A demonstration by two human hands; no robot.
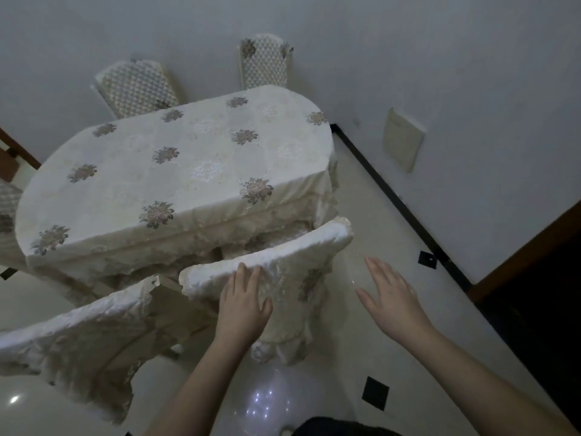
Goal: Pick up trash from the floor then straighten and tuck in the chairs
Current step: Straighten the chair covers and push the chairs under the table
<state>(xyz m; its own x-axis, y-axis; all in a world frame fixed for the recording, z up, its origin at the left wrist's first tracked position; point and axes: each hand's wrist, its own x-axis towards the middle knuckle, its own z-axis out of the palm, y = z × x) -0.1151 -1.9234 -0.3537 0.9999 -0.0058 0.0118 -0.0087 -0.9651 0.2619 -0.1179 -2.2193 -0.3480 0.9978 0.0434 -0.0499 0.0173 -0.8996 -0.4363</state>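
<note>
The chair (276,265) with the lacy cover sits just off the counter's (176,165) near edge, angled a bit, not fully tucked. Left hand (243,305) lies flat on the top of its back, fingers (248,273) loosely spread, gripping nothing. Right hand (390,297) floats beside it, open and empty. My worry: pushing one-handed on that loose cover could slide the fabric or swing the chair crooked into its neighbour chair (85,344). No trash visible on the floor (393,228).

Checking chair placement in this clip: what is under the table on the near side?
The tablecloth hangs low over the table's edge, hiding the legs and the space beneath. The near chair, left hand flat on its covered back, stands against that edge; its seat is hidden.
</note>
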